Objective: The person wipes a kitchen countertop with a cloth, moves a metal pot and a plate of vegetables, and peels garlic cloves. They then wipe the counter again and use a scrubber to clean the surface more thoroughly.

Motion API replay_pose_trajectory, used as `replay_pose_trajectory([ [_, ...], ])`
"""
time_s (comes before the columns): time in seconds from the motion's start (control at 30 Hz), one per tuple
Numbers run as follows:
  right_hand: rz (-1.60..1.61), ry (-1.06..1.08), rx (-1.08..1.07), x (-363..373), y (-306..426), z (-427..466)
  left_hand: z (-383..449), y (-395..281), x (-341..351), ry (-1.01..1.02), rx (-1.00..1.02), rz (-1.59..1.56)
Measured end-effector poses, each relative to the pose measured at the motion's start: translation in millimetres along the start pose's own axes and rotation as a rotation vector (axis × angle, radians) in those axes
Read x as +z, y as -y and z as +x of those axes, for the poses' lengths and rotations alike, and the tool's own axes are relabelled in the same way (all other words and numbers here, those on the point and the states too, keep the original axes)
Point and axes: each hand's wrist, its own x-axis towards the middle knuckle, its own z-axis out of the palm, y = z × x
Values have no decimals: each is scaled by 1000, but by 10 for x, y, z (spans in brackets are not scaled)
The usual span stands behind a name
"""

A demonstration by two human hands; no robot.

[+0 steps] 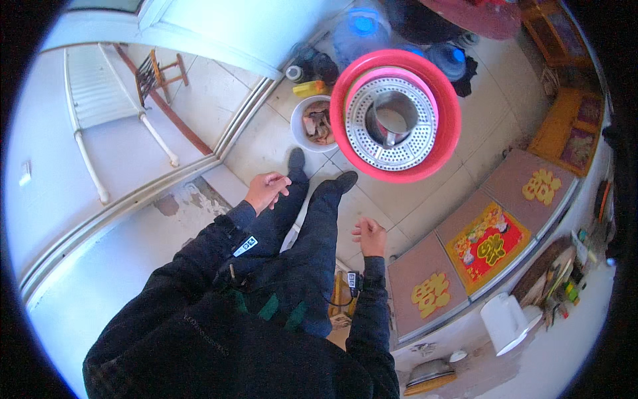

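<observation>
My left hand hangs over my left leg, fingers loosely curled, with nothing visible in it. My right hand is to the right of my legs, also loosely bent and without anything visible in its fingers. Ahead of my feet stands a large red basin with a pink basin nested inside. A perforated metal steamer tray rests in these, and a metal mug with a handle stands at its center. Beside the red basin, a white bucket holds brownish pieces that I cannot identify. Neither hand touches these things.
Large water jugs with blue caps and dark bottles stand beyond the basins. A yellow item lies near the bucket. Low cabinets with decorated doors line the right. A sliding-door track runs left, with a wooden chair past it.
</observation>
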Motion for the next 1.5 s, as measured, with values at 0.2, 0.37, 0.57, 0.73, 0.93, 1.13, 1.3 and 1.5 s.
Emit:
replay_pose_trajectory([
  [0.2,-301,157,-49,720,313,675,363,422,-311,-46,14,-6],
  [0.37,-255,88,-54,1441,185,1535,1086,858,-631,-67,-16,-55],
  [0.57,-493,-40,-243,2235,-27,2847,1712,1445,-779,-40,-69,-153],
  [0.73,-546,-125,-304,2426,-240,3884,2005,1888,-668,-8,-168,-216],
  [0.93,-766,-195,-285,2339,-636,4796,2260,1908,-617,50,-208,-267],
  [1.13,-833,-141,-328,2340,-871,5181,2316,1777,-612,106,-263,-316],
  [1.3,-645,-214,-262,2279,-644,4789,2311,1812,-594,131,-292,-315],
  [1.5,-509,-217,-294,2385,-339,4141,2290,1889,-602,127,-308,-273],
])
